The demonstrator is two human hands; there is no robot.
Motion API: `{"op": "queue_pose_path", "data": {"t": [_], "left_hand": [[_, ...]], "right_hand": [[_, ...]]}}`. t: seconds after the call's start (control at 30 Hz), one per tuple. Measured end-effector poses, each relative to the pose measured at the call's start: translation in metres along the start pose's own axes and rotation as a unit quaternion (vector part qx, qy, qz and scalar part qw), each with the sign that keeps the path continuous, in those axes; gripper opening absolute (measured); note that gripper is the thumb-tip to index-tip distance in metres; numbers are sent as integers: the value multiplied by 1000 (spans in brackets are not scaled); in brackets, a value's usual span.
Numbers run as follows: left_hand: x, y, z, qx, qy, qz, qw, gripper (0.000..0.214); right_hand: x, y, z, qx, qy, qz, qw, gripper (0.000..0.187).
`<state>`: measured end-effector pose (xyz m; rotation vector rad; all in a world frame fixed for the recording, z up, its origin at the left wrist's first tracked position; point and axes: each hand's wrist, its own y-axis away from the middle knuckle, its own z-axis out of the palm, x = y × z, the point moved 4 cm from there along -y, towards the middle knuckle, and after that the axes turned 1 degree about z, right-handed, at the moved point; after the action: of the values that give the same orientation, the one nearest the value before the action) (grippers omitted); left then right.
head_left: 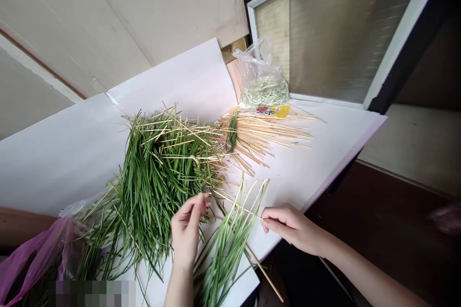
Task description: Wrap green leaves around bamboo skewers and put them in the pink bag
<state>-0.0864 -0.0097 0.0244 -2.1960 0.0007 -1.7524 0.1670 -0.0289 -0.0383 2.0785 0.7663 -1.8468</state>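
A large heap of long green leaves (158, 177) lies on a white board (306, 172), with pale thin sticks poking through it. My left hand (186, 228) sits at the heap's near edge, its fingertips pinching one end of a thin pale stick (236, 204). My right hand (291, 228) pinches the other end of that stick. Between and below my hands lies a looser bunch of green leaves with paler stalks (228, 244). Beyond them spreads a fan of many thin pale sticks (262, 134).
A clear plastic bag of pale green trimmings (264, 88) stands at the board's far end, behind a yellow printed packet (264, 111). A pink plastic bag (36, 259) with greens lies at lower left. The board's right edge drops to a dark floor (324, 259).
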Motion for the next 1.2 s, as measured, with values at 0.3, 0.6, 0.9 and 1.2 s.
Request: {"op": "queue_pose_path", "data": {"t": [0.3,0.6,0.9,1.2], "left_hand": [[43,-12,-52,-122,-398,6,909,25],[20,37,-50,-275,-553,-50,785,17],[46,23,-63,-173,-478,12,861,4],[54,-7,-15,-30,-107,26,993,25]], "right_hand": [[3,-1,-1,-7,-17,12,1000,32],[0,-1,0,-9,-19,-7,1000,33],[1,-5,2,2,1,-29,1000,30],[1,-6,2,9,12,-44,999,29]]}}
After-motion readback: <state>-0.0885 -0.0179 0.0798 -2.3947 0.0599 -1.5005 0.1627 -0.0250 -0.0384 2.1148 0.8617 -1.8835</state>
